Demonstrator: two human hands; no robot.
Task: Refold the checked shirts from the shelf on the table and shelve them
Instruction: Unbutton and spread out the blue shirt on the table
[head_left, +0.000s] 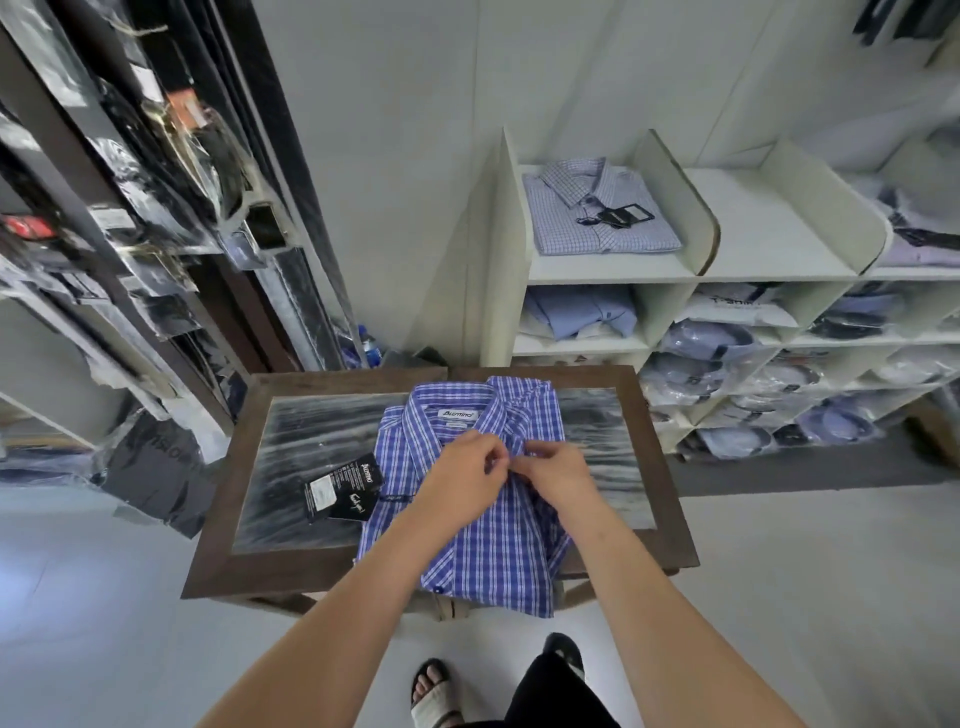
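A blue checked shirt (483, 525) lies collar-away on the dark wooden table (291, 452), its lower end hanging over the near edge. My left hand (470, 470) and my right hand (556, 475) meet just below the collar, both pinching the front placket. Black hang tags (343, 488) on a string lie to the shirt's left. A pale checked shirt (597, 208), folded with its own black tag, rests on the top of the white shelf unit (613, 270) behind the table.
The shelf's top middle bay (769, 228) holds nothing. Lower cubbies (753, 384) are packed with bagged shirts. Dark racks of wrapped garments (130, 208) line the left. My sandalled feet (434, 691) stand on the pale floor by the table.
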